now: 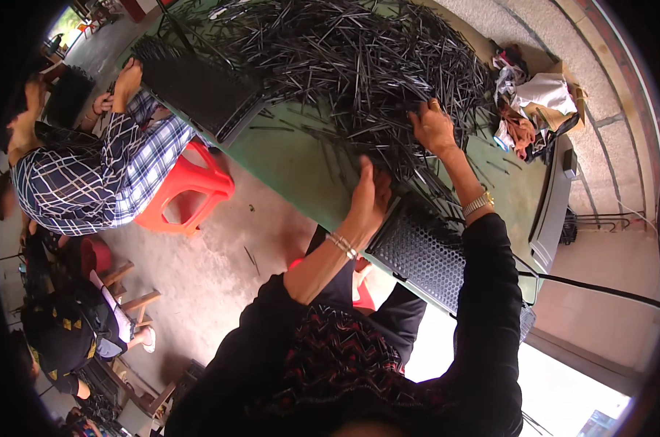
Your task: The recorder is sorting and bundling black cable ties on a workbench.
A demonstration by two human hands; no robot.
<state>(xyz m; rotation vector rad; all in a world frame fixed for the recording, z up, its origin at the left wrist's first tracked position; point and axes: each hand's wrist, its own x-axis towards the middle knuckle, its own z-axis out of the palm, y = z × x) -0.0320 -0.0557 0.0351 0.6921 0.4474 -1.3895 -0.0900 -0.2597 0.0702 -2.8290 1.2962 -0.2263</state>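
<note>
A large heap of thin black plastic strips [344, 51] covers the far part of the green table [286, 164]. My right hand [433, 127] is at the near right side of the heap, its fingers bent onto some of the strips. Closer to me, my left hand [370, 195] is over the table edge, thumb raised apart from the fingers; I see nothing in it. Just right of that hand sits a black perforated basket [421, 244] at the near edge, with black strips lying over its far side.
An open cardboard box [563, 95] with crumpled wrappings stands at the far right. A black cable [592, 285] runs off to the right. On the left, another person [89, 167] sits on a red stool [188, 193] by a black tray [199, 95]. More people are lower left.
</note>
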